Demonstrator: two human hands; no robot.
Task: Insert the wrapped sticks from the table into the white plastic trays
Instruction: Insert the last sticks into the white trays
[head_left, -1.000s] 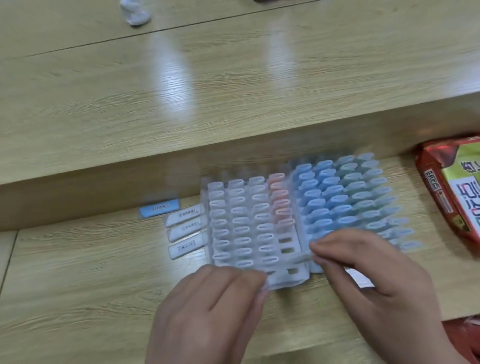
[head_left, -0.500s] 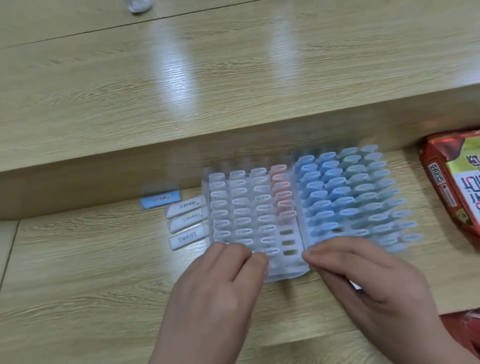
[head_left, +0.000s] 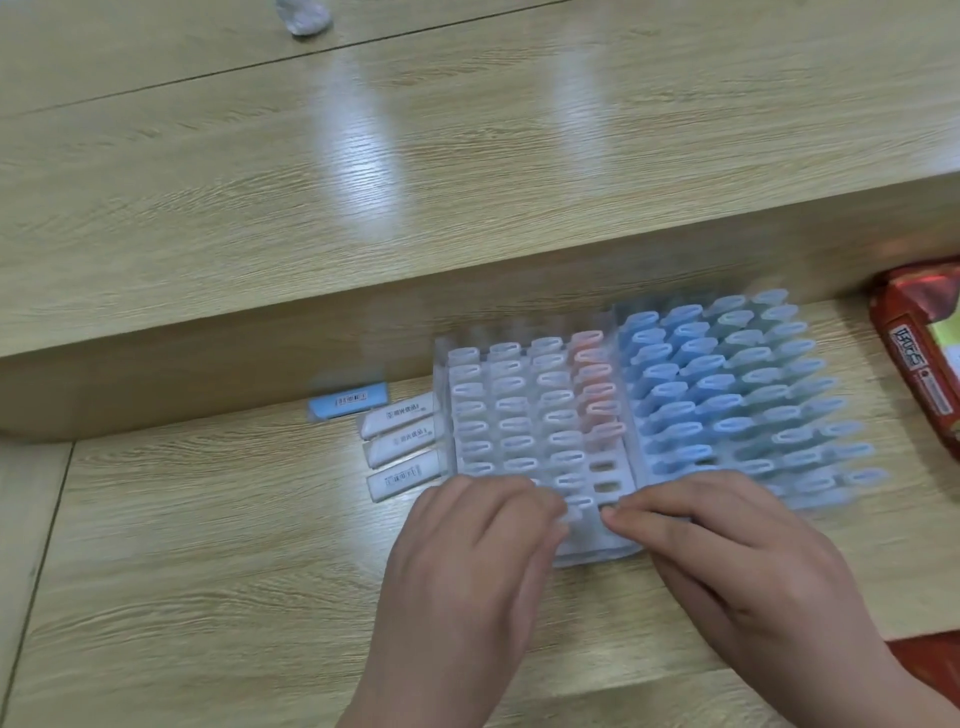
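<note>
Lower centre of frame, on the wooden table (head_left: 208, 571): two white plastic trays stand side by side, touching. The left tray (head_left: 597, 551) holds three columns of white-wrapped sticks (head_left: 511, 410) plus one column of pink sticks (head_left: 595, 384); the near end of the pink column has empty slots (head_left: 603, 466). The right tray (head_left: 623, 322) is packed with blue sticks (head_left: 675, 384), paler toward its right side. Four loose sticks lie flat just left of the left tray: one blue loose stick (head_left: 348, 401) and three white loose sticks (head_left: 405, 444). Each carries a printed label, too blurred to read. At the right edge is a red packet (head_left: 914, 358) with a strip of white characters, also unreadable. The left hand (head_left: 467, 551) has its fingers together and bent, tips resting on the left tray's near rows. The right hand (head_left: 727, 551) has its thumb and forefinger tips pressed together at the empty slots; I can't tell if a stick is between them. A raised ledge (head_left: 363, 182) sits close behind the trays. There is bare wood left of the loose sticks and along the near edge. A crumpled wad (head_left: 304, 18) sits top left.
</note>
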